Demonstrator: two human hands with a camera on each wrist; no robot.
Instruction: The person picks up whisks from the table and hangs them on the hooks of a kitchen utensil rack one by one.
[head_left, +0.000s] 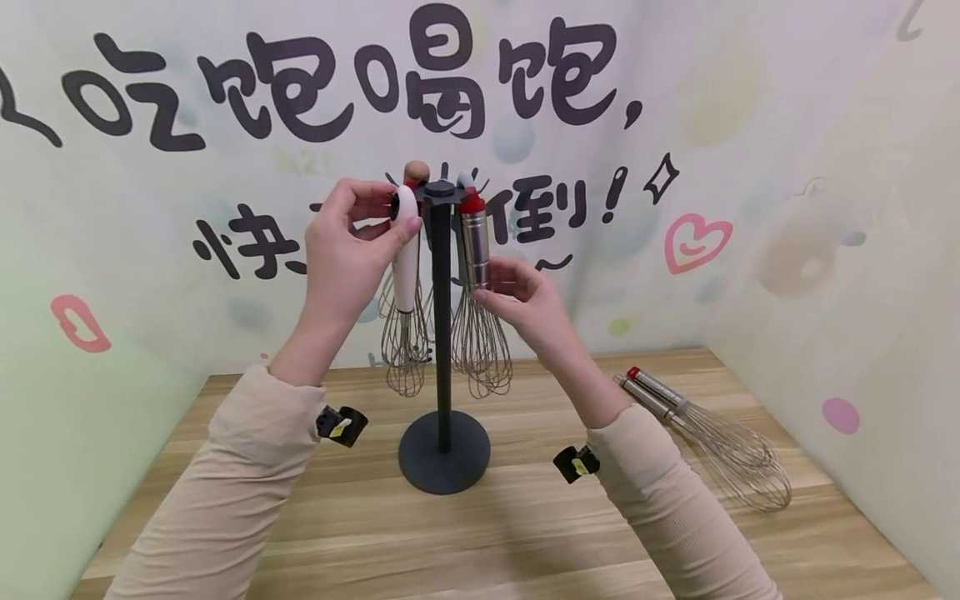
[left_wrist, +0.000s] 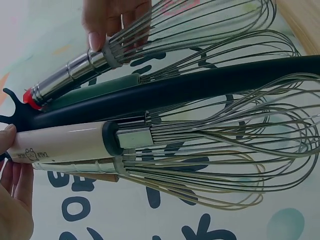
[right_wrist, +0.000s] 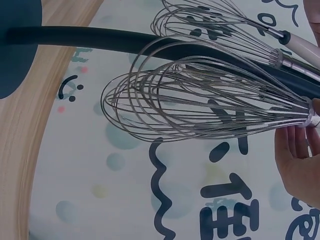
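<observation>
A dark stand [head_left: 442, 333] with a round base and a hooked top stands upright, with several whisks hanging around it. At its left side my left hand [head_left: 341, 250] pinches the top end of a white-handled whisk [head_left: 405, 279], close to the hooks. My right hand [head_left: 525, 304] holds the lower handle of a steel whisk [head_left: 476, 242] with a red end, at the stand's right. In the left wrist view, that steel handle [left_wrist: 70, 75] reaches up to a hook and a green-handled whisk [left_wrist: 100, 92] hangs behind it. Whether the hooks bear both held whisks I cannot tell.
Two more steel whisks [head_left: 652, 400] lie side by side on the right of the wooden table [head_left: 360, 533]. A wooden-ended whisk [head_left: 416, 172] hangs at the back left of the stand. A printed wall [head_left: 750, 108] closes off the back and sides.
</observation>
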